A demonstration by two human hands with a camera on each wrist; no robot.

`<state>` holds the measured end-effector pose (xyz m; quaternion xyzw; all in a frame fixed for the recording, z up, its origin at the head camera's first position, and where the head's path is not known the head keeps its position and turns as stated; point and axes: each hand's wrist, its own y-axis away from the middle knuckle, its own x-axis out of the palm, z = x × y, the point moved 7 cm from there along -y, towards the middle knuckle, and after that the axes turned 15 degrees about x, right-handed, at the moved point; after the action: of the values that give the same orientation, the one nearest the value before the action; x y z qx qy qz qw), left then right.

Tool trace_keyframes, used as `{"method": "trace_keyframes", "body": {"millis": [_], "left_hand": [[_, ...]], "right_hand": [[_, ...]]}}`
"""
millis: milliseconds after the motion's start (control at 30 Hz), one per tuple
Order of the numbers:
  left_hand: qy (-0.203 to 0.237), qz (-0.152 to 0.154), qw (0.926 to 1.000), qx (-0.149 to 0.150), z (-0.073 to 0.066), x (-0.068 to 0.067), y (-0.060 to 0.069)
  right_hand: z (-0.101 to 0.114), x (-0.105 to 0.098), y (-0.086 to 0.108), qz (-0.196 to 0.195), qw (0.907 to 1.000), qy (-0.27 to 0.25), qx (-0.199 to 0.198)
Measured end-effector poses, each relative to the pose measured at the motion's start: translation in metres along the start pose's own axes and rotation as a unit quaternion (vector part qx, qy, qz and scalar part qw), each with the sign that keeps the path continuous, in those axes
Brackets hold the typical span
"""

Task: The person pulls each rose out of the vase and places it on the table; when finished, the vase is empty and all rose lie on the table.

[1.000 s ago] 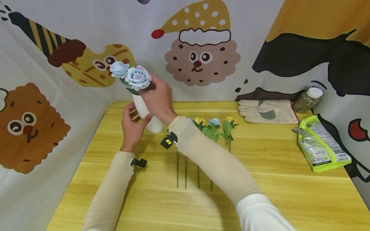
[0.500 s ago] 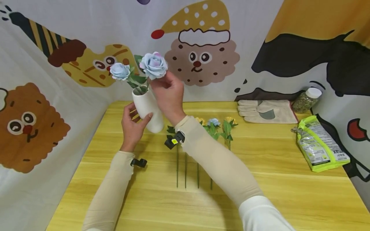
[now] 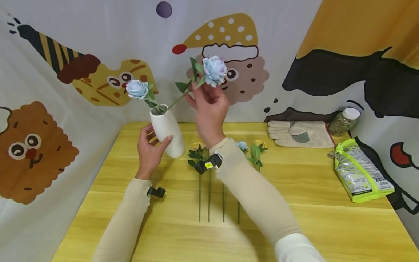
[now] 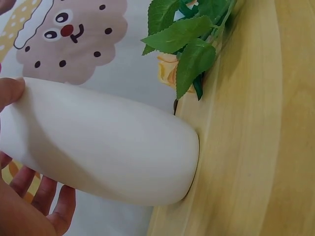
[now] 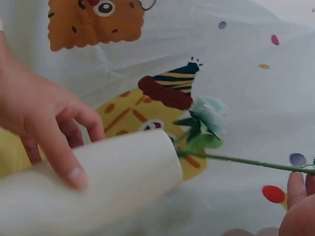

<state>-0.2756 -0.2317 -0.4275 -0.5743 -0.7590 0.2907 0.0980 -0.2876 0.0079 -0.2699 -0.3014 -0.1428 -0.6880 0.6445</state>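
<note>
My left hand [image 3: 150,151] grips the side of a white vase [image 3: 168,133], thumb in front and fingers behind. In the left wrist view the vase [image 4: 108,142] stands with its base on the wooden table. One light blue rose [image 3: 137,89] pokes out of its mouth, leaning left. Up and to the right, my right hand [image 3: 211,109] pinches the stem of a second blue rose [image 3: 214,71] just below the bloom. That stem [image 5: 246,161] slants down into the vase's mouth, its lower end hidden inside.
Several artificial roses with yellow and blue blooms lie on the table [image 3: 147,233], their stems [image 3: 209,200] toward me, partly under my right forearm. At the back right are a work glove [image 3: 301,134], a jar [image 3: 343,122] and a green-edged bag [image 3: 363,171]. A printed curtain [image 3: 131,32] hangs behind.
My right hand has moved up and right with the second blue rose, so more of its stem shows above the vase. My left hand keeps its hold on the vase. The head view tilted up slightly.
</note>
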Motion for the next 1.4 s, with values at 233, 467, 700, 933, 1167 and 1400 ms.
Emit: {"method": "trace_keyframes", "body": {"millis": [233, 467, 700, 933, 1167, 1400], "left_hand": [[0.003, -0.002, 1.0, 0.003, -0.003, -0.002, 0.0], [0.008, -0.002, 0.9999, 0.009, -0.003, -0.001, 0.001], [0.017, -0.003, 0.9998, 0.007, 0.001, 0.0, 0.002], [0.013, 0.0, 0.9998, 0.013, 0.0, 0.0, 0.001], [0.015, -0.003, 0.9998, 0.01, 0.001, 0.001, -0.003], [0.01, -0.005, 0.9999, 0.006, 0.001, 0.0, -0.002]], "right_hand": [[0.015, -0.026, -0.005, -0.027, 0.9994, -0.018, -0.012], [0.035, -0.057, -0.007, -0.04, 0.995, -0.079, -0.046], [0.047, -0.094, -0.008, -0.057, 0.9969, -0.027, -0.048], [0.052, -0.131, -0.003, -0.053, 0.9959, 0.071, -0.015], [0.052, -0.17, 0.001, -0.046, 0.9824, 0.179, 0.027], [0.049, -0.207, 0.011, -0.041, 0.9582, 0.265, 0.099]]}}
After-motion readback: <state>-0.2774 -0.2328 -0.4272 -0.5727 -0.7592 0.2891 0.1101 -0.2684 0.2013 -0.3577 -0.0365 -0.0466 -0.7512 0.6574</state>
